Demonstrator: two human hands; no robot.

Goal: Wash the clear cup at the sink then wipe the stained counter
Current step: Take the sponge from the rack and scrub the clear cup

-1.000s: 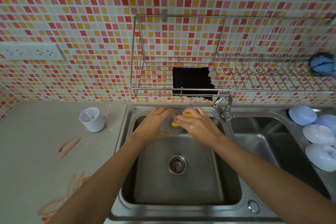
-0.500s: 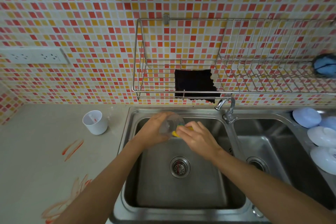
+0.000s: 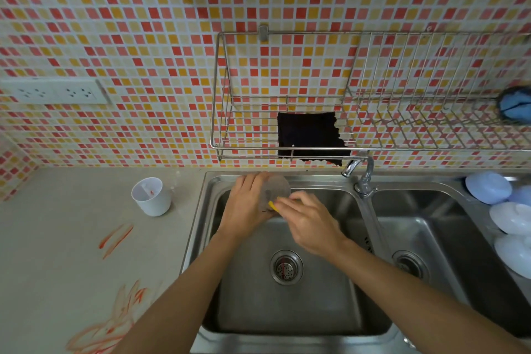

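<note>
Over the back of the left sink basin (image 3: 287,310), my left hand (image 3: 247,207) grips the clear cup (image 3: 275,190), which is tipped with its round end toward me. My right hand (image 3: 309,224) holds a yellow sponge (image 3: 273,206) pressed against the cup; most of the sponge is hidden under my fingers. Red-orange stains (image 3: 116,238) streak the grey counter (image 3: 71,267) to the left, and a larger smear (image 3: 112,325) lies near the front edge.
A white cup (image 3: 151,196) stands on the counter left of the sink. The faucet (image 3: 360,174) rises between the two basins. A black cloth (image 3: 311,138) hangs from the wire wall rack (image 3: 373,149). Pale blue and white bowls (image 3: 508,215) lie upside down at the right.
My left hand has turned the cup so its round end faces me. My right hand has slid the sponge lower along the cup. The camera moved slightly.
</note>
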